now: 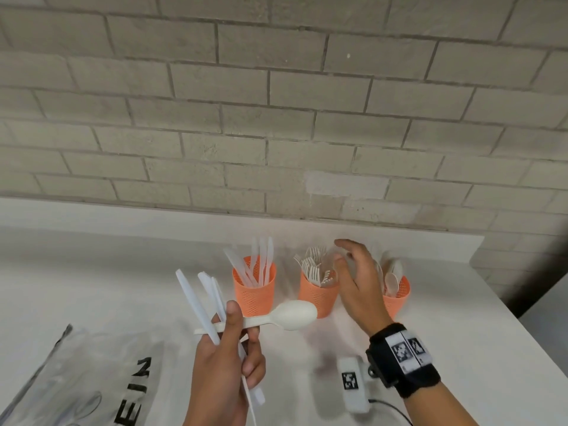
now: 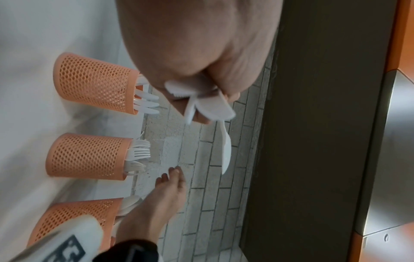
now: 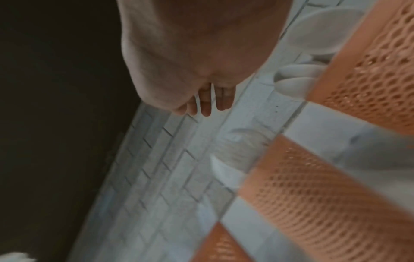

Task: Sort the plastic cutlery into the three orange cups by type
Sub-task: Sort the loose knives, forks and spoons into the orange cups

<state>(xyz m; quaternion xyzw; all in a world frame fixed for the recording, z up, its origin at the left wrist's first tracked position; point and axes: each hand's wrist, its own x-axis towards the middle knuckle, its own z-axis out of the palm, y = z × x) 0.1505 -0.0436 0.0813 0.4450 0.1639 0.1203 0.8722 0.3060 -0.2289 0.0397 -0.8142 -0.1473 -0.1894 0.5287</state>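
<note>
Three orange mesh cups stand in a row on the white counter. The left cup point(image 1: 254, 290) holds knives, the middle cup point(image 1: 316, 298) forks, the right cup point(image 1: 396, 298) spoons. My left hand point(image 1: 230, 358) grips a bundle of white cutlery: several knives point(image 1: 196, 305) pointing up and a spoon point(image 1: 295, 315) lying across, its bowl to the right. In the left wrist view the knives point(image 2: 201, 104) fan out from my fist and the spoon point(image 2: 226, 150) hangs below. My right hand point(image 1: 356, 278) hovers with straight fingers between the fork cup and the spoon cup, holding nothing.
A clear plastic bag point(image 1: 83, 379) with black letters lies at the front left. A small white device point(image 1: 353, 382) with a black marker and a cable sits under my right wrist. The brick wall point(image 1: 276, 118) rises right behind the cups. The counter ends at the right.
</note>
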